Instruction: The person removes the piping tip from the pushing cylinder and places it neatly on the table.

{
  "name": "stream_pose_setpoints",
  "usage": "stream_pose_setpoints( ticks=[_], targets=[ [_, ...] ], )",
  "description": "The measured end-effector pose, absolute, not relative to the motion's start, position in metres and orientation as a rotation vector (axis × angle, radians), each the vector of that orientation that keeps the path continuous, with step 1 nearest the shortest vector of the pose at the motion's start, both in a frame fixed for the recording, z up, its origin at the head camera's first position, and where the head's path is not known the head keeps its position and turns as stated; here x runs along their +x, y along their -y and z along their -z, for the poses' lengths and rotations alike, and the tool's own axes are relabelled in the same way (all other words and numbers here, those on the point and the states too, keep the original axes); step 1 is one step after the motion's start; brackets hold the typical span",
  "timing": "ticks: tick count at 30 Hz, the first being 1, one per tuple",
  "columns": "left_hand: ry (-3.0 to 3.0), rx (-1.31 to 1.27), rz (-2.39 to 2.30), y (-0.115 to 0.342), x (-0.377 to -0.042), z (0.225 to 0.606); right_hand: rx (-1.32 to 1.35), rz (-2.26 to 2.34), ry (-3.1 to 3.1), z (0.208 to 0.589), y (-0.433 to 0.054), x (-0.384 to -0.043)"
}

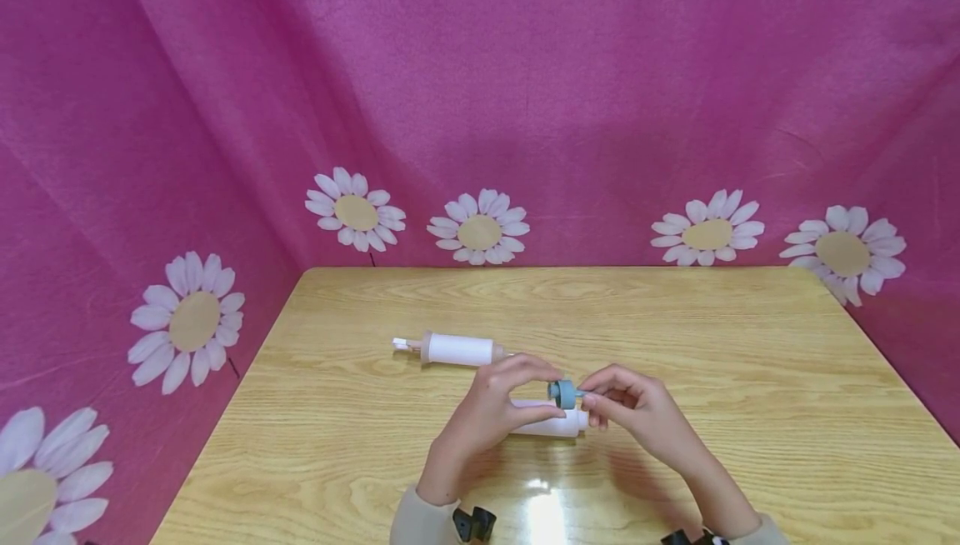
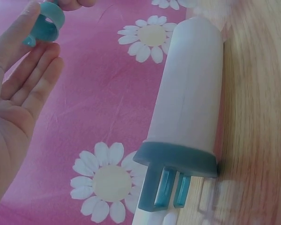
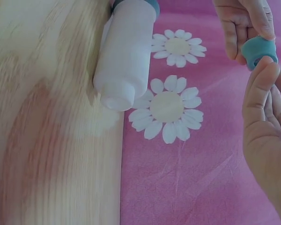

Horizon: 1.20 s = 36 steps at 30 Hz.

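Note:
A small teal ring-shaped cap (image 1: 565, 396) is held above the table between both hands. My left hand (image 1: 497, 402) pinches it between thumb and fingers from the left. My right hand (image 1: 637, 406) pinches a thin teal tab on its right side. In the left wrist view the cap (image 2: 48, 22) looks hollow. Below the hands lies a white cylinder (image 1: 534, 418), partly hidden by the left hand. It has a teal flange (image 2: 178, 157) with ribbed teal bars at one end, and a narrower white neck (image 3: 118, 97) at the other.
Behind the left hand, a second white cylinder (image 1: 461, 350) with a beige flange lies on its side on the wooden table (image 1: 360, 445). A pink cloth (image 1: 525, 112) with large white daisies hangs along the table's far and side edges.

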<state>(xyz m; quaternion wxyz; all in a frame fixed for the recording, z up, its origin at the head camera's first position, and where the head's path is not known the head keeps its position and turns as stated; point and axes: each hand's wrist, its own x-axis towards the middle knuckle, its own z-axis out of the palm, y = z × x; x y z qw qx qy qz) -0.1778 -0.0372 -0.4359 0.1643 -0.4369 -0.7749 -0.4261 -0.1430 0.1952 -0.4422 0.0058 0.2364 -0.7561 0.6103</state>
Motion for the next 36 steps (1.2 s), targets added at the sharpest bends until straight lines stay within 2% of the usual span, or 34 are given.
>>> stream_pose_setpoints(
  ticks=[10, 21, 36],
  targets=[
    [2.067, -1.296, 1.133, 0.039, -0.179, 0.435, 0.796, -1.929, 2.373, 0.44, -0.193, -0.141],
    [2.006, -1.297, 1.167, 0.038, -0.178, 0.434, 0.689, -2.009, 2.369, 0.44, -0.178, -0.14],
    [2.047, -1.248, 1.295, 0.042, -0.178, 0.437, 0.679, -1.985, 2.367, 0.439, -0.176, -0.138]
  ],
)
